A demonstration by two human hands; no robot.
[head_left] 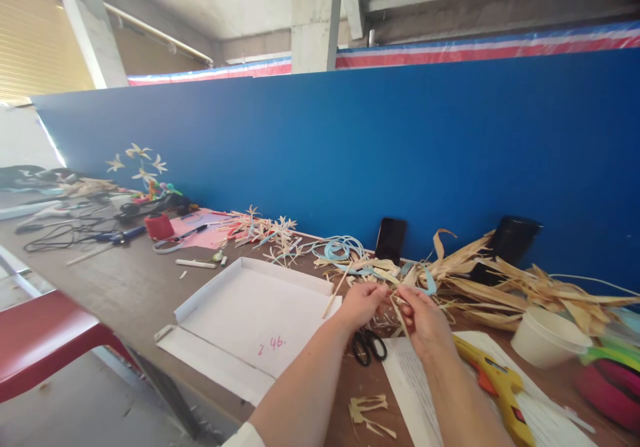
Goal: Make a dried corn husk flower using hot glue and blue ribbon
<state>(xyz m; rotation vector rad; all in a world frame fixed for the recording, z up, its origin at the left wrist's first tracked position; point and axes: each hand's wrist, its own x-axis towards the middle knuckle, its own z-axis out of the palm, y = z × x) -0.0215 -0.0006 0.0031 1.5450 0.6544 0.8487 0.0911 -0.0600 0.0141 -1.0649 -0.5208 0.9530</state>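
My left hand [363, 305] and my right hand [421, 319] meet above the table, fingertips pinched close together. Between them is a thin pale strip of dried husk [399, 315], its lower end hanging beside my right fingers. What lies inside the pinch is partly hidden. Black-handled scissors [369, 348] lie just below my hands, their blades covered from sight. Behind my fingertips spread pale scraps and blue ribbon [345, 250]. A few cut husk pieces [370, 415] rest nearer to me, between my forearms.
An open white box lid [280, 293] lies left. To the right are a yellow glue gun [505, 387] on printed paper, a white cup [550, 337] and dried husks [525, 293]. A phone [391, 239] leans on the blue partition [320, 147]. Husk flowers [280, 230] lie farther left.
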